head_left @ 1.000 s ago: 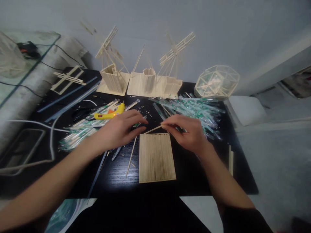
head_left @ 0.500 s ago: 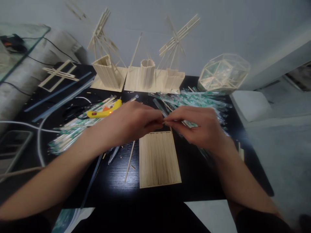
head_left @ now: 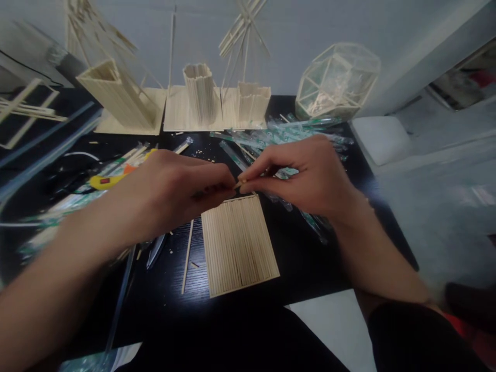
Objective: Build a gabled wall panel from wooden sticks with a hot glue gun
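Note:
Above the far edge of a flat panel of wooden sticks, my two hands meet fingertip to fingertip. A small piece of wooden stick shows between them. My left hand is closed with its fingers curled, gripping the left end, which is mostly hidden. The thumb and index finger of my right hand pinch the other end. Left of the panel lies a loose thin stick on the black table. Partly covered by my left hand is a yellow glue gun.
Stick-built towers on bases, including a triangular one and a round one, stand along the back. A faceted stick-framed container is at the back right. Plastic-wrapped sticks lie beyond my right hand, more at left. Scissors lie near my left forearm.
The head view has swung to the right and tilted, so the table's things appear further left. Both hands stay together above the panel, and the small stick piece shows more clearly between the fingertips.

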The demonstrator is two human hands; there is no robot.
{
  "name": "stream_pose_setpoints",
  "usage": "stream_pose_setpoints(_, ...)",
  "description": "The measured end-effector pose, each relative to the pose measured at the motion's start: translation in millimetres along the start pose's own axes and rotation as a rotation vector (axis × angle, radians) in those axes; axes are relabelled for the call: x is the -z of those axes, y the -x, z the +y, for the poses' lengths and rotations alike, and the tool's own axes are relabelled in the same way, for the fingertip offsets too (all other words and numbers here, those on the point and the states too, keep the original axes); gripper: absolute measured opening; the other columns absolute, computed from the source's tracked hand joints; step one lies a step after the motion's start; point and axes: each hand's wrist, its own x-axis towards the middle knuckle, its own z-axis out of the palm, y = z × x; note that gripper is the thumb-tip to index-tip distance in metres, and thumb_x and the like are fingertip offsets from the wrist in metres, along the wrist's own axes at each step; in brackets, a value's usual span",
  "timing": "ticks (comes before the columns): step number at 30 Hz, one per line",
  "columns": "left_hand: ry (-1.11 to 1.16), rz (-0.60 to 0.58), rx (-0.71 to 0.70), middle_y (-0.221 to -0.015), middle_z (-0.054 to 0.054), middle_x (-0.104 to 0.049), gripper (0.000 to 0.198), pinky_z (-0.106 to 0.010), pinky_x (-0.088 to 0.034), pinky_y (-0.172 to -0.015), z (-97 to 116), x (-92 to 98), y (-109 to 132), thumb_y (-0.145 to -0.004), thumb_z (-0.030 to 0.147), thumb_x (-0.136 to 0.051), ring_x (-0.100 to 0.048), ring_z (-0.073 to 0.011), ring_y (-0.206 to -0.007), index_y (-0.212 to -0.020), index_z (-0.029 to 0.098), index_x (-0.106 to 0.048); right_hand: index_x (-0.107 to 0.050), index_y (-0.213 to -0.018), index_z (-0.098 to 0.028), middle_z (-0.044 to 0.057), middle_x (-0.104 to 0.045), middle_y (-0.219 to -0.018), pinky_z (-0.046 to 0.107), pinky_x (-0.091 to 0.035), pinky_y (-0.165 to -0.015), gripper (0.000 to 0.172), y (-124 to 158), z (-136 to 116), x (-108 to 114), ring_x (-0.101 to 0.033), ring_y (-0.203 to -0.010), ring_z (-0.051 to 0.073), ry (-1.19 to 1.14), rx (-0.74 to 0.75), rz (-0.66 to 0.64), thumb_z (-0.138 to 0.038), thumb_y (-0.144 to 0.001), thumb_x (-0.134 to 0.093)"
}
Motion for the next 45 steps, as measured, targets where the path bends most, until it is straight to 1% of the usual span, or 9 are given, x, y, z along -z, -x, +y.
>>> stream_pose_setpoints(3,-0.005,-0.004,-0.007,-0.072,0.002,-0.069,0.017,-0.025,-0.038,-0.056,0.1,1.4,-0.1,-0.102,0.038,-0.061,-0.057,-0.0103,-0.053,-0.093,0.026,-0.070,-0.079,-0.085,-0.018,-0.001,-0.079,-0.078,0.026,-0.054,-0.069,0.008,-0.1,0.2,-1.2,-0.070,-0.067,0.013,-0.008,0.003,0.007,-0.024,-0.089,-0.083)
stream_pose_setpoints(7,-0.017,0.001,-0.027,-0.068,0.005,-0.066,0.014,-0.025,-0.038,-0.056,-0.5,3.7,-0.7,-0.101,0.035,-0.062,-0.054,-0.0098,-0.051,-0.092,0.026,-0.067,-0.078,-0.088,-0.021,-0.001,-0.078,-0.081,0.027,-0.054,-0.069,0.006,-0.7,2.6,-5.3,-0.071,-0.071,0.014,-0.019,-0.012,0.009,-0.026,-0.092,-0.078)
stream_pose_setpoints(15,-0.042,0.004,0.021,-0.063,0.007,-0.063,0.020,-0.024,-0.034,-0.056,0.4,5.1,-1.2,-0.101,0.039,-0.058,-0.050,-0.0084,-0.048,-0.087,0.026,-0.066,-0.078,-0.095,-0.019,0.001,-0.078,-0.083,0.026,-0.053,-0.070,0.012,0.2,2.8,-8.5,-0.073,-0.079,0.017,0.033,-0.008,-0.009,-0.030,-0.096,-0.073)
stream_pose_setpoints(23,-0.025,-0.011,0.010,-0.066,0.006,-0.065,0.015,-0.025,-0.034,-0.056,-2.8,3.3,-0.5,-0.100,0.035,-0.061,-0.050,-0.0083,-0.050,-0.089,0.026,-0.065,-0.079,-0.094,-0.019,0.001,-0.078,-0.084,0.027,-0.052,-0.071,0.009,-1.1,4.4,-6.7,-0.072,-0.077,0.016,0.017,0.001,-0.018,-0.027,-0.095,-0.074)
stream_pose_setpoints(28,0.014,-0.040,0.016,-0.069,0.005,-0.066,0.013,-0.024,-0.037,-0.056,-2.6,2.8,-1.6,-0.100,0.033,-0.061,-0.052,-0.0092,-0.051,-0.090,0.025,-0.065,-0.080,-0.093,-0.019,0.001,-0.079,-0.085,0.028,-0.053,-0.072,0.006,-0.7,6.3,-8.1,-0.072,-0.076,0.015,-0.011,-0.001,-0.008,-0.024,-0.093,-0.076)
stream_pose_setpoints(33,0.059,-0.077,0.034,-0.069,0.004,-0.067,0.014,-0.024,-0.038,-0.057,-2.6,3.7,-3.0,-0.101,0.031,-0.059,-0.055,-0.0101,-0.053,-0.089,0.024,-0.065,-0.079,-0.091,-0.020,0.000,-0.080,-0.083,0.026,-0.053,-0.070,0.004,-0.7,6.6,-9.0,-0.072,-0.071,0.014,-0.001,0.019,0.023,-0.023,-0.091,-0.078)
stream_pose_setpoints(36,0.063,-0.083,0.036,-0.069,0.004,-0.067,0.013,-0.024,-0.038,-0.058,-3.2,5.0,-3.0,-0.100,0.029,-0.060,-0.055,-0.0096,-0.054,-0.089,0.023,-0.065,-0.080,-0.091,-0.020,-0.001,-0.081,-0.083,0.024,-0.052,-0.068,0.003,-1.4,6.7,-8.8,-0.072,-0.069,0.013,0.013,0.045,0.027,-0.023,-0.090,-0.080)
stream_pose_setpoints(41,0.074,-0.095,0.040,-0.068,0.004,-0.066,0.013,-0.024,-0.037,-0.057,-3.0,7.1,-2.1,-0.100,0.029,-0.059,-0.054,-0.0096,-0.052,-0.090,0.024,-0.065,-0.080,-0.091,-0.020,-0.001,-0.082,-0.085,0.024,-0.052,-0.068,0.002,-2.0,7.5,-9.7,-0.073,-0.071,0.013,0.014,0.079,0.034,-0.021,-0.090,-0.081)
stream_pose_setpoints(45,0.077,-0.086,0.024,-0.068,0.004,-0.066,0.013,-0.023,-0.037,-0.057,-1.7,7.5,-3.0,-0.100,0.028,-0.059,-0.053,-0.0092,-0.052,-0.089,0.023,-0.064,-0.080,-0.091,-0.020,-0.001,-0.081,-0.083,0.023,-0.050,-0.066,0.003,-1.2,7.8,-11.3,-0.071,-0.067,0.012,0.021,0.095,0.061,-0.021,-0.089,-0.081)
